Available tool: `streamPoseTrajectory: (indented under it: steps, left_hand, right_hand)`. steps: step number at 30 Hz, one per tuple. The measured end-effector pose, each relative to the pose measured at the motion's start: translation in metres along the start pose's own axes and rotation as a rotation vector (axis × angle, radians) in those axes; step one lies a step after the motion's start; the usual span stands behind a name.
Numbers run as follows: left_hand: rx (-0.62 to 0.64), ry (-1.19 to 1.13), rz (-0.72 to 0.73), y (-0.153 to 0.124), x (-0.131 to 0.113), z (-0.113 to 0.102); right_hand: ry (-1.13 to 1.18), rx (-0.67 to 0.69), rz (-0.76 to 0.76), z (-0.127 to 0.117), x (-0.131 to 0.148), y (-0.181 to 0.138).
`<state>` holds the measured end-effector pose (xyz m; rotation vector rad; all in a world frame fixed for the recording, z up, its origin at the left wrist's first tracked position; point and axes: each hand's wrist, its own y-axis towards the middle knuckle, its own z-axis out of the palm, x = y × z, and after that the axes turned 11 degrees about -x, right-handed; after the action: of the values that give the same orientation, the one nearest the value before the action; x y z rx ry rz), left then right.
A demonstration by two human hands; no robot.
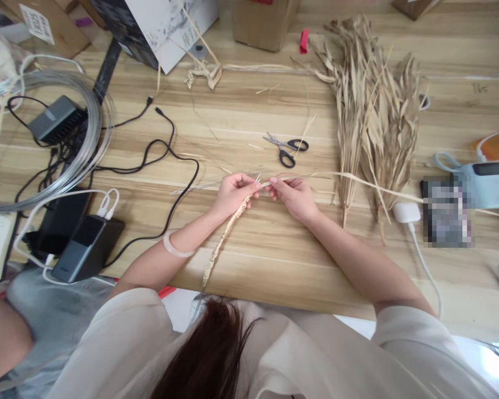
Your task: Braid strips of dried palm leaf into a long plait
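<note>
Since everything's happening on one pale wood-grain table (pixel 299 266), I'll start there: it's a proper mess, with loose straw-coloured bits scattered across the middle. Far side has a cardboard box (pixel 266 25) and, to its left, a black-and-white box (pixel 178 33), with a curly woven scrap (pixel 203 73) lying just in front of that one. Left side is cable city: a big coil of wire (pixel 89 138), a black adapter (pixel 57 119), a dark power bank (pixel 89 244) and a black cable (pixel 195 166) snaking right up near the left forearm. Over on the right, a light blue device (pixel 490 185) sits by a white plug (pixel 406 212) and a pixelated-out block (pixel 448 213).

The braid (pixel 222 241) slants from the hands down to the table's near edge, middle of the scene. Left hand (pixel 235 195) has its upper end pinched; right hand (pixel 291 195) has finger and thumb closed on a pale strip (pixel 366 182), which trails right across the stems of the dried leaf bundles (pixel 374 105). Black-handled scissors (pixel 286 151) lie open just beyond the hands.
</note>
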<state>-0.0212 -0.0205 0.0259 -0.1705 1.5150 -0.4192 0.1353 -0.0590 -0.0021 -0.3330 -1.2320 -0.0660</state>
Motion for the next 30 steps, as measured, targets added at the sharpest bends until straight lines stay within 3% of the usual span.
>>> streamPoseTrajectory:
  steps: [13,30]
  left_hand:
    - [-0.034,0.023,0.028,0.0006,0.0019,-0.0009]
    - [0.010,-0.019,0.017,0.0018,0.0004,-0.0010]
  right_hand:
    - [0.105,-0.048,0.073,0.0006,0.0051,0.0016]
    - [0.152,-0.103,0.083,-0.0001,0.0031,0.0045]
